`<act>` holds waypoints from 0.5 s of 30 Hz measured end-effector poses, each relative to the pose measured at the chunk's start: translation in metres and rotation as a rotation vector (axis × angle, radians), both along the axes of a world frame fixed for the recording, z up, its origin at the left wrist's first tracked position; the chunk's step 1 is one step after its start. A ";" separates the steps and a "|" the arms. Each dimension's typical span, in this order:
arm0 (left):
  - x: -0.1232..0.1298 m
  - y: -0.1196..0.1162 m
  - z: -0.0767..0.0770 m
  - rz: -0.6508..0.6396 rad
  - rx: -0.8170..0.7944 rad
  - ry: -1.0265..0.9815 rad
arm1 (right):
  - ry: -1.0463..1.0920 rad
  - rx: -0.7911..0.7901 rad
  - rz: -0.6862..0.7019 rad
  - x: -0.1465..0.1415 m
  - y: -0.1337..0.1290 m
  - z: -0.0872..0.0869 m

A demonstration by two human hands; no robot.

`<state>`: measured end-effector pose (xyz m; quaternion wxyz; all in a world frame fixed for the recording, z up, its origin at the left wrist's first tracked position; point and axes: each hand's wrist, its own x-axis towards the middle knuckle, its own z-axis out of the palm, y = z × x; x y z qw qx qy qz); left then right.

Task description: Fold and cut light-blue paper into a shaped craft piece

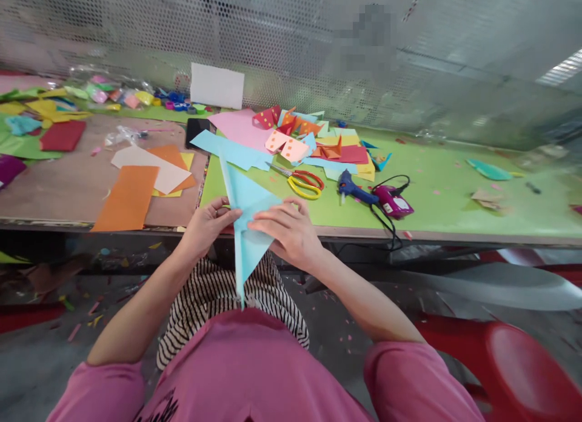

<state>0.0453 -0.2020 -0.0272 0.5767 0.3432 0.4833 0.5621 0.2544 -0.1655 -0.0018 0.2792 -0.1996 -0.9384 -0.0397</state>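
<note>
A light blue folded paper [252, 194], roughly triangular with a narrow folded strip down its left edge, is held over the table's front edge. My left hand [210, 227] pinches the strip at mid-height between thumb and fingers. On the right part of the sheet lies my right hand [291, 231], its fingers across the front and gripping it. Beyond the paper are a flat light blue piece [231, 152] and scissors [304, 182] with red and yellow handles.
A blue glue gun [357, 188] lies right of the scissors, beside a magenta box [394, 202] with a black cord. Folded paper shapes [291, 144] sit behind. Orange sheets [127, 197] and a black phone [197, 133] are at left. A red stool [522, 367] stands lower right.
</note>
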 end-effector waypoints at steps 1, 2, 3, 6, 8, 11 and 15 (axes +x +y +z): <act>-0.003 0.002 0.000 0.009 0.001 0.009 | -0.014 0.034 -0.013 0.003 0.004 0.000; -0.006 0.004 0.000 0.015 0.004 0.019 | -0.015 0.057 -0.031 0.006 0.008 0.000; -0.008 0.006 0.000 0.018 0.007 0.030 | 0.003 0.048 -0.052 0.009 0.012 0.000; -0.015 0.010 0.001 0.024 0.020 0.053 | 0.171 -0.216 -0.112 0.020 0.025 0.003; -0.016 0.010 0.003 0.022 0.035 0.064 | 0.298 -0.501 -0.121 0.023 0.029 0.004; -0.014 0.009 0.008 -0.003 0.045 0.086 | 0.364 -0.795 -0.108 0.021 0.025 0.006; -0.013 0.008 0.013 -0.018 0.018 0.110 | 0.459 -0.778 -0.018 0.019 0.018 0.008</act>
